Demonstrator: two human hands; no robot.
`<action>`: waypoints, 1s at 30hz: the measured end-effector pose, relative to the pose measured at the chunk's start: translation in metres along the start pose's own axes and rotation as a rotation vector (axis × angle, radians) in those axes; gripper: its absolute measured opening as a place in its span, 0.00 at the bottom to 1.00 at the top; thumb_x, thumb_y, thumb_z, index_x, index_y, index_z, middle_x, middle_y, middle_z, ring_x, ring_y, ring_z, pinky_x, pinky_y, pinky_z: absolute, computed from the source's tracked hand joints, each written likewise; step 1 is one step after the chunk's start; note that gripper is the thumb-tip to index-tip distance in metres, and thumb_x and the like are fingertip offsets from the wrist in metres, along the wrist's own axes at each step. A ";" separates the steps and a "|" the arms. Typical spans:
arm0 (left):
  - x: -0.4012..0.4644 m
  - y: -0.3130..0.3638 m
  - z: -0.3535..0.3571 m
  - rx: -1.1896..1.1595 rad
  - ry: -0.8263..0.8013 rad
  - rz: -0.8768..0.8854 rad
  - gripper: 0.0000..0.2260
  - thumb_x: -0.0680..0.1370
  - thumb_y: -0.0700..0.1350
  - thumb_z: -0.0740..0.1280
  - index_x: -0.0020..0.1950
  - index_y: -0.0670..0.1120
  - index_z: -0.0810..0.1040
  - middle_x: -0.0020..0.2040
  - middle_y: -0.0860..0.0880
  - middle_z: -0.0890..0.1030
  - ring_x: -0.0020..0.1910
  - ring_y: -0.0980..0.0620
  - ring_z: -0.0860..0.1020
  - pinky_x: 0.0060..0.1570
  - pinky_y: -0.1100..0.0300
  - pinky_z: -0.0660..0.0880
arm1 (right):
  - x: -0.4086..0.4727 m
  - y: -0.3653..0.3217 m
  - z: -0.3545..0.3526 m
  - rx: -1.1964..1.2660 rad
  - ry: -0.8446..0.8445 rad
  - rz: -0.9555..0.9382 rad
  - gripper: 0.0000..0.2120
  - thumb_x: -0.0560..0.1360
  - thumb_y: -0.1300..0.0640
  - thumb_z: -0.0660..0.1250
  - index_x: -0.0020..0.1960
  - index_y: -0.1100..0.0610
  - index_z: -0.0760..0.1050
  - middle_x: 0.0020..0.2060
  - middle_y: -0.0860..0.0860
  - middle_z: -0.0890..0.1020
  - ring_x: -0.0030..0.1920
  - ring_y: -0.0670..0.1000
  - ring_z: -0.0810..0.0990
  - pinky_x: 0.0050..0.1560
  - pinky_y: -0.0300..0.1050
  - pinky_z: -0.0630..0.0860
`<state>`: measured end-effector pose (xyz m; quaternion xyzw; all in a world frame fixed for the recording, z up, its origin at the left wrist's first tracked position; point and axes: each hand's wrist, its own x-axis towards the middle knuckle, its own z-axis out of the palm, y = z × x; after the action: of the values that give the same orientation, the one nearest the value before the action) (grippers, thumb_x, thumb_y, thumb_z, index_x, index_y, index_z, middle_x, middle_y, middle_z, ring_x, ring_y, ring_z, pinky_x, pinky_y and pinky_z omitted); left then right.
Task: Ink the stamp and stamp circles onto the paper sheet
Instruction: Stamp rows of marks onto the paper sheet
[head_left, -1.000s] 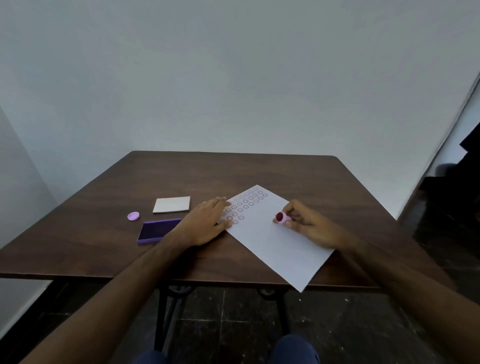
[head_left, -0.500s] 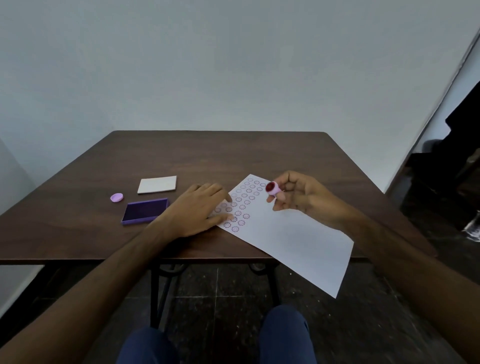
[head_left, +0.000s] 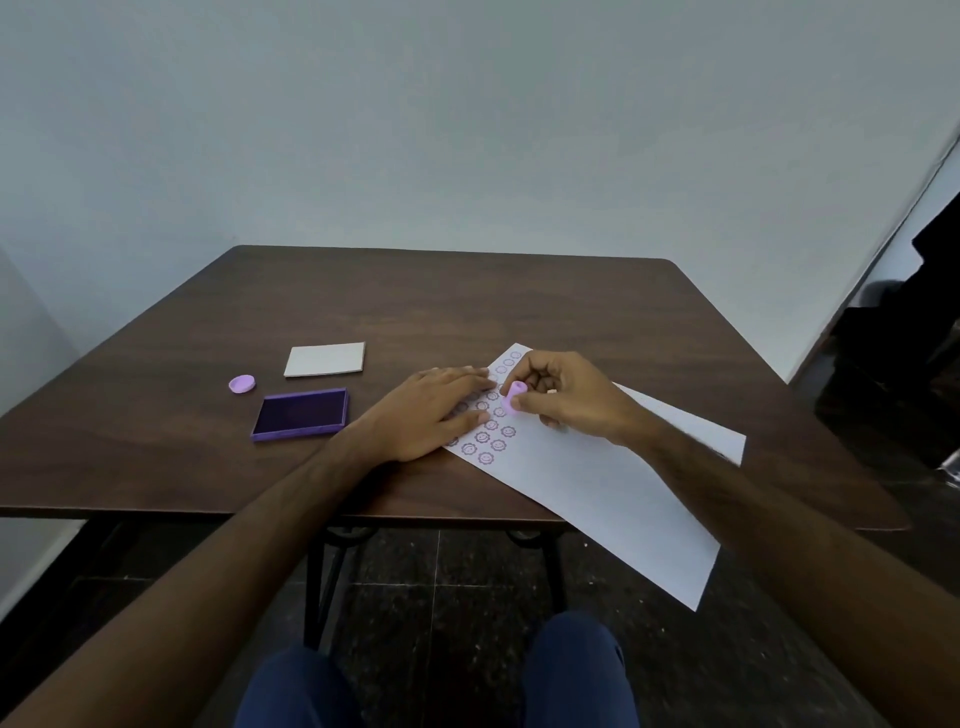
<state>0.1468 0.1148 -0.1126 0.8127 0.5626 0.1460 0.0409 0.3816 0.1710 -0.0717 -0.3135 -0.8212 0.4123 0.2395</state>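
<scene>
A white paper sheet (head_left: 597, 483) lies slanted on the brown table (head_left: 415, 312), its near corner hanging over the front edge. Several purple round stamp marks (head_left: 491, 436) fill its far left part. My left hand (head_left: 431, 410) lies flat on the sheet's left edge, fingers spread, covering some marks. My right hand (head_left: 561, 392) pinches a small pink stamp (head_left: 516, 396), pressed down on the paper among the marks. An open purple ink pad (head_left: 301, 414) sits left of my left hand.
A small pink round cap (head_left: 242, 384) lies left of the ink pad. A white flat lid or card (head_left: 325, 359) rests behind the pad. The table's front edge runs close under my forearms. Dark objects stand on the floor at the right.
My right hand lifted the stamp with its inked face showing, then turned it down and brought it onto the paper next to my left fingertips. The left hand stayed on the sheet.
</scene>
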 end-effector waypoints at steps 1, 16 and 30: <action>0.000 -0.001 0.001 0.002 0.003 0.002 0.24 0.82 0.60 0.56 0.77 0.54 0.65 0.78 0.53 0.65 0.76 0.57 0.61 0.75 0.53 0.58 | 0.000 0.002 0.002 -0.033 0.008 -0.014 0.02 0.73 0.56 0.73 0.46 0.53 0.82 0.35 0.50 0.82 0.30 0.46 0.75 0.32 0.43 0.73; 0.001 -0.001 0.002 -0.013 0.001 0.011 0.24 0.82 0.59 0.56 0.78 0.53 0.64 0.78 0.52 0.64 0.77 0.56 0.60 0.74 0.55 0.55 | -0.005 0.014 0.009 -0.167 0.100 -0.066 0.05 0.72 0.57 0.75 0.47 0.54 0.82 0.39 0.49 0.84 0.37 0.43 0.75 0.38 0.35 0.72; -0.001 0.001 -0.001 -0.021 -0.021 -0.001 0.25 0.82 0.59 0.56 0.78 0.54 0.63 0.79 0.52 0.63 0.78 0.57 0.59 0.77 0.50 0.55 | -0.001 0.007 0.006 -0.244 0.029 -0.064 0.02 0.74 0.57 0.72 0.46 0.54 0.81 0.39 0.52 0.84 0.37 0.43 0.76 0.37 0.33 0.72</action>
<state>0.1468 0.1139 -0.1113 0.8134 0.5610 0.1432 0.0555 0.3805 0.1703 -0.0808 -0.3198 -0.8714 0.2969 0.2242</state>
